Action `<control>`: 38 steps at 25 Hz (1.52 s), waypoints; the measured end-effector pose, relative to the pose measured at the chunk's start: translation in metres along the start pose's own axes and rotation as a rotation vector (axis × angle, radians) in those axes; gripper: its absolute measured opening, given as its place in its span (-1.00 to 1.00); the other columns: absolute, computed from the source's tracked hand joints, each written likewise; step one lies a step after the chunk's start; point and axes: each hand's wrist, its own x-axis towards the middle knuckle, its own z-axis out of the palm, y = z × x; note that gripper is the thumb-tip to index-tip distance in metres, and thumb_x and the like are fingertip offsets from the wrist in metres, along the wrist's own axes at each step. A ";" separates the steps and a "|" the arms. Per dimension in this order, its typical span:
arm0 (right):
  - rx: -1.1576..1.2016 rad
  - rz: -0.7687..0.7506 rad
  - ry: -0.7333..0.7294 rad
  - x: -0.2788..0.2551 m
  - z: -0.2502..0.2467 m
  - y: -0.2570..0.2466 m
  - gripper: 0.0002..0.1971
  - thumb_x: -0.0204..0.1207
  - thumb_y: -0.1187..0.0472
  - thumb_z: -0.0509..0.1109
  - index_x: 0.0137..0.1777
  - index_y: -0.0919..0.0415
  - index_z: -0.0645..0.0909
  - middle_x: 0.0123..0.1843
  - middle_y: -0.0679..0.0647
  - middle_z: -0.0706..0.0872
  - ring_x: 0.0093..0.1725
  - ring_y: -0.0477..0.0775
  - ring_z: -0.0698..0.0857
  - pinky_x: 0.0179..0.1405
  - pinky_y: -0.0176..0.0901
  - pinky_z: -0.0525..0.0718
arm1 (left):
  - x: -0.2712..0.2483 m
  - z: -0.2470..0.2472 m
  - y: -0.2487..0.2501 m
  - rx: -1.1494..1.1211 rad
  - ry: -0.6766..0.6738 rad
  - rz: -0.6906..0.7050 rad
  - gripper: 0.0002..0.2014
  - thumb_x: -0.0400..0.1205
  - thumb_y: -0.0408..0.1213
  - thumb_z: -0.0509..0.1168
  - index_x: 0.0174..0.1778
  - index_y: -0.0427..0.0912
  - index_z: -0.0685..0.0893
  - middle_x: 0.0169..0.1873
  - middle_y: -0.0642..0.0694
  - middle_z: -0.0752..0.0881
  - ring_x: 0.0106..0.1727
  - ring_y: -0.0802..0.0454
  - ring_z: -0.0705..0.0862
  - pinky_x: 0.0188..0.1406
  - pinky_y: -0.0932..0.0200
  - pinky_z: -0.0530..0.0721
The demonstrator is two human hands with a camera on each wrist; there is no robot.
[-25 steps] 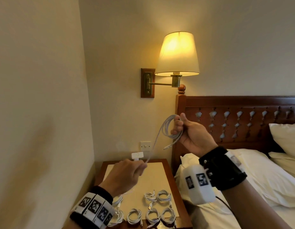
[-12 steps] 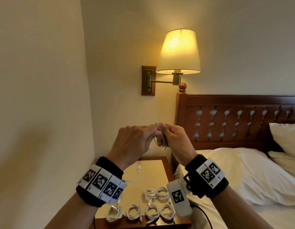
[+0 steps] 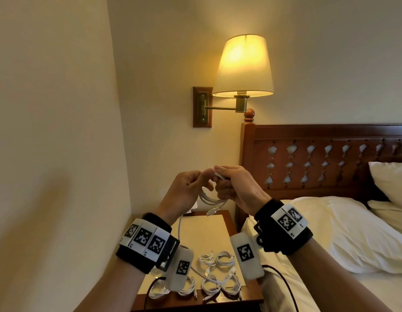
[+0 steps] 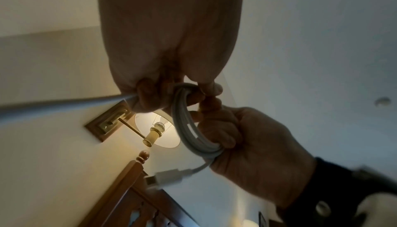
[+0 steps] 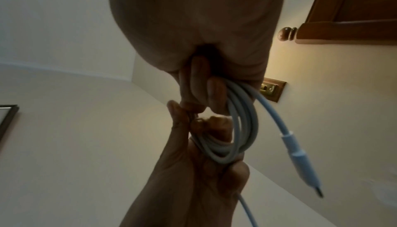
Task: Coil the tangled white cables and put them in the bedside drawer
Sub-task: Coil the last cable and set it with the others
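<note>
Looking at the white cable (image 3: 212, 200), I found it wound into a small coil held up in the air between both hands, above the far end of the bedside surface (image 3: 204, 224) and in front of the wall. The loops hung below my fingers, and a short tail with a USB plug (image 3: 211, 212) stuck out from the bottom of the coil. A longer free strand ran down from my left hand (image 3: 187, 191) toward the surface.

My left grip was curled: in the left wrist view the fingers (image 4: 148, 94) were wrapped over the top of the loops (image 4: 187, 125). My right hand (image 3: 235, 188) was also closed on the coil, its thumb and fingers pinching the bundle near the top; the right wrist view showed its fingers (image 5: 214, 91) clamped round the strands (image 5: 240, 128), with one connector end (image 5: 300, 159) dangling free to the side. The two hands were touching at the fingertips.

Below, on the near half of the surface, several finished coils (image 3: 215, 258) lay side by side in two rows. A lit wall lamp (image 3: 244, 66) hung above, and the wooden headboard (image 3: 319, 158) and a white pillow (image 3: 353, 233) lay to my right.
</note>
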 end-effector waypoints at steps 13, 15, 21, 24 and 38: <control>-0.084 -0.049 0.091 0.009 0.007 0.017 -0.61 0.77 0.05 0.10 -0.09 0.28 0.64 -0.40 0.07 0.60 -0.44 -0.01 0.56 -0.32 -0.13 0.59 | -0.006 0.008 0.006 0.018 0.089 -0.054 -0.57 0.78 -0.03 0.07 -0.29 -0.12 0.66 -0.63 0.16 0.47 -0.52 0.24 0.38 -0.43 0.36 0.38; -0.232 -0.093 0.166 0.006 0.004 0.022 -0.62 0.76 0.07 0.13 0.02 0.30 0.70 -0.20 0.18 0.75 -0.26 0.09 0.73 -0.10 -0.03 0.74 | -0.006 0.008 0.004 0.006 0.147 -0.060 -0.58 0.78 -0.05 0.08 -0.40 -0.05 0.55 -0.61 0.15 0.48 -0.52 0.26 0.39 -0.42 0.38 0.39; -0.410 -0.015 0.216 -0.006 -0.014 0.032 -0.84 0.62 0.17 0.39 -0.03 0.22 0.76 -0.15 0.13 0.84 -0.20 0.04 0.78 -0.25 -0.20 0.75 | -0.004 0.004 -0.012 -0.003 0.229 -0.072 -0.59 0.77 -0.04 0.11 -0.39 -0.12 0.43 -0.52 -0.01 0.35 -0.50 0.17 0.27 -0.43 0.22 0.30; -0.303 -0.001 0.282 -0.007 -0.016 0.027 -0.83 0.57 0.21 0.45 -0.08 0.35 0.76 -0.25 0.19 0.81 -0.37 -0.03 0.71 -0.37 -0.28 0.69 | -0.003 0.005 -0.020 0.082 0.261 -0.034 -0.58 0.77 -0.07 0.12 -0.43 -0.07 0.46 -0.56 0.07 0.38 -0.53 0.20 0.31 -0.47 0.30 0.30; -0.750 -0.479 0.518 0.008 0.008 0.056 -0.67 0.36 0.06 0.62 -0.23 0.09 0.47 -0.13 -0.04 0.59 -0.16 -0.03 0.59 -0.17 -0.03 0.68 | -0.014 0.009 -0.010 -0.334 0.203 -0.242 -0.56 0.76 0.00 0.09 -0.45 -0.02 0.47 -0.54 0.05 0.33 -0.49 0.12 0.25 -0.47 0.18 0.27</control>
